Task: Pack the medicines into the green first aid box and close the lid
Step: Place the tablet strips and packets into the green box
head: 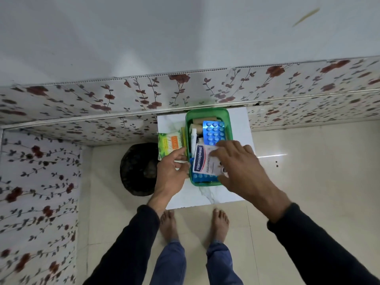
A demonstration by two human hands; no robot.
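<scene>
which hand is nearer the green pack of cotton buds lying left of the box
Left. The left hand sits just below the green pack of cotton buds, thumb nearly at its corner. The right hand is across the green plastic box, on the white Hansaplast packet.

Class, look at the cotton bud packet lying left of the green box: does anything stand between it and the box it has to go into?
Only the left hand near the box's left wall; the cotton bud packet lies beside that wall.

Box's near-right corner under right hand
</scene>
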